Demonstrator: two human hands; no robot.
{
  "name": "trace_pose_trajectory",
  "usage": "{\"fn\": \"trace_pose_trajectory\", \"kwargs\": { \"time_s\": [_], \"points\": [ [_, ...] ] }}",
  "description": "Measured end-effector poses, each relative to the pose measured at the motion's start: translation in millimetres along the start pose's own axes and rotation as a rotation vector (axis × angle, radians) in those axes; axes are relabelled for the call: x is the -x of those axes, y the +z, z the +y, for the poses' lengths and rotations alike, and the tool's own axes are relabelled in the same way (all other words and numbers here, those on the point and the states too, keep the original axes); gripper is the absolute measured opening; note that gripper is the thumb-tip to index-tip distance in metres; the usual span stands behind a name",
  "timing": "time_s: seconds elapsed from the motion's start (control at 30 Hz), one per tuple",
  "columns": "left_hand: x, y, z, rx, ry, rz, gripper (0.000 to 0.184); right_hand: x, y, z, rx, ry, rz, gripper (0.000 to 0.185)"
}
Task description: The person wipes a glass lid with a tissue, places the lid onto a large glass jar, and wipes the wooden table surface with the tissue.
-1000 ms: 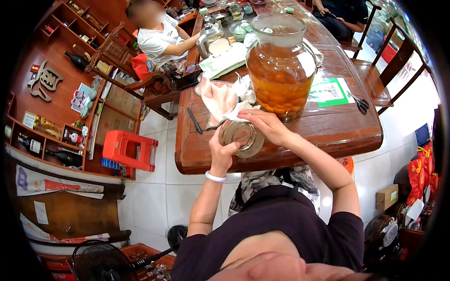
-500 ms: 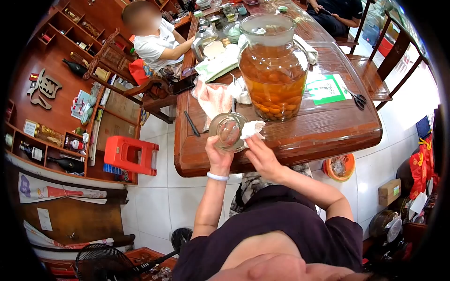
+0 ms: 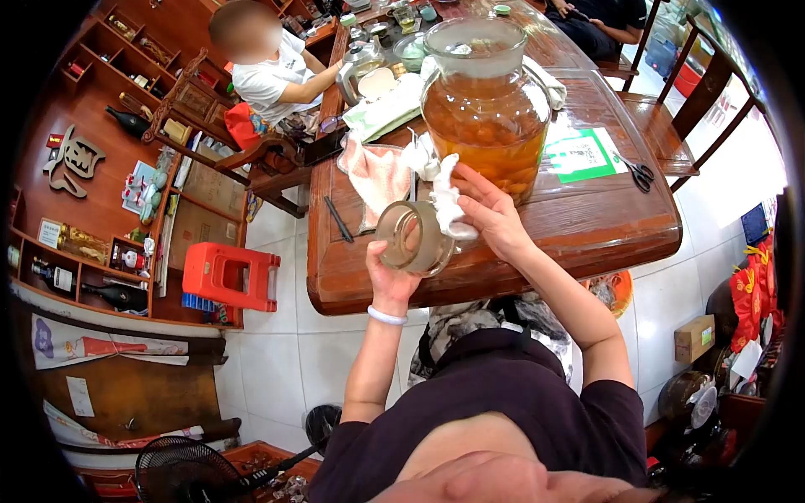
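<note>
My left hand (image 3: 392, 275) grips a round, hollow glass lid (image 3: 412, 230) from below, its rim turned up toward me. A crumpled white tissue (image 3: 445, 201) is pinched in my right hand (image 3: 495, 215), close against the lid's right side. Just behind them stands a large glass jar (image 3: 482, 117) with amber liquid and orange-brown fruit inside; its frosted mouth is uncovered. Left of the jar lie a pink cloth (image 3: 373, 172) and a bunched white plastic bag (image 3: 421, 157).
On the wooden table (image 3: 587, 230) are a black pen (image 3: 338, 220), a green-and-white card (image 3: 580, 156), scissors (image 3: 641, 173) and a kettle (image 3: 360, 71). A person (image 3: 272, 80) sits at the left, another (image 3: 599, 25) at the back right. A red stool (image 3: 231, 277) stands left.
My right hand has lifted and moved up and right with the tissue, now stretched longer. The glass lid has tilted in my left hand, showing more of its side.
</note>
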State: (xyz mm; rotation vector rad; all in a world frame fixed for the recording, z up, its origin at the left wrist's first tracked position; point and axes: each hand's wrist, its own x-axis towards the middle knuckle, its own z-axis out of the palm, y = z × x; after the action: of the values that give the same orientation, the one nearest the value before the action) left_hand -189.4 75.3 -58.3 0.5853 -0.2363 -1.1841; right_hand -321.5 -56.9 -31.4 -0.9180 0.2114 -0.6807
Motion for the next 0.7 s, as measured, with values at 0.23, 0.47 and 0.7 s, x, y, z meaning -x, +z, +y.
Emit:
{"fn": "trace_pose_trajectory", "kwargs": {
  "time_s": [0.23,0.47,0.7],
  "points": [
    [1.6,-5.3,0.0,0.004,-0.048,0.006,0.063,-3.6,-7.3,-12.7,0.571,-0.135,-0.405,0.049],
    [-0.3,-4.1,-4.1,0.036,-0.071,-0.060,0.064,-22.1,-3.2,-2.9,0.871,-0.365,-0.403,0.028],
    [0.0,-7.9,-2.2,0.028,-0.124,-0.076,0.062,-64.8,-10.5,21.7,0.878,-0.169,-0.455,0.023]
  ]
}}
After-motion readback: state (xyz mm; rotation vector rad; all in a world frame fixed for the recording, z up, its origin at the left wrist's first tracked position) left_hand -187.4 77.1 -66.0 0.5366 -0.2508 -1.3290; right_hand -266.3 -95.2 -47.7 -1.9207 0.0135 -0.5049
